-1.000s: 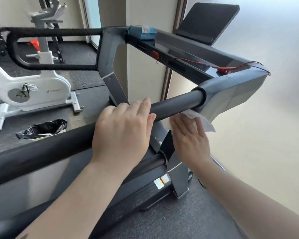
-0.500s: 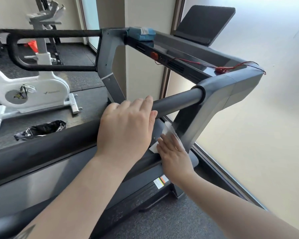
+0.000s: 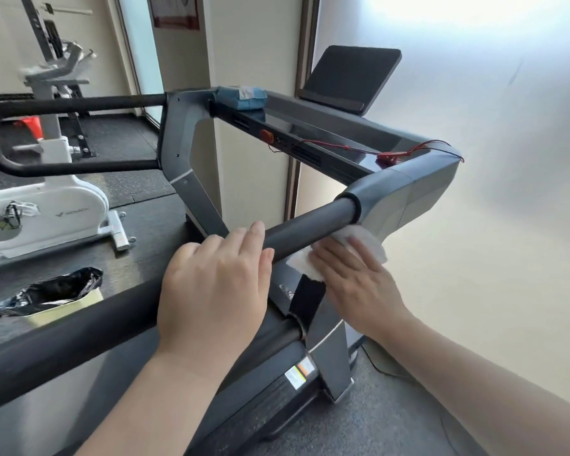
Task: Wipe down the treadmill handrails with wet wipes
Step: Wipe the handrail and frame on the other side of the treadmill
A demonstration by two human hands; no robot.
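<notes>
The near treadmill handrail (image 3: 310, 227) is a dark padded bar running from lower left up to a grey console arm (image 3: 402, 195). My left hand (image 3: 214, 291) lies over the bar near its middle, fingers curled on top. My right hand (image 3: 356, 281) presses a white wet wipe (image 3: 356, 236) flat against the grey upright just under the bar's far end. A blue pack of wet wipes (image 3: 242, 97) rests on the console's far corner. The far handrail (image 3: 79, 105) loops at the left.
A red safety cord (image 3: 392, 154) lies on the console, with a dark tablet screen (image 3: 349, 77) behind it. A white exercise bike (image 3: 46, 205) and a bin with a black liner (image 3: 53, 294) stand on the floor to the left. A frosted wall fills the right.
My right hand slid the wipe down the grey upright half a second ago and has come back up to just under the handrail's far end. My left hand stayed on the bar.
</notes>
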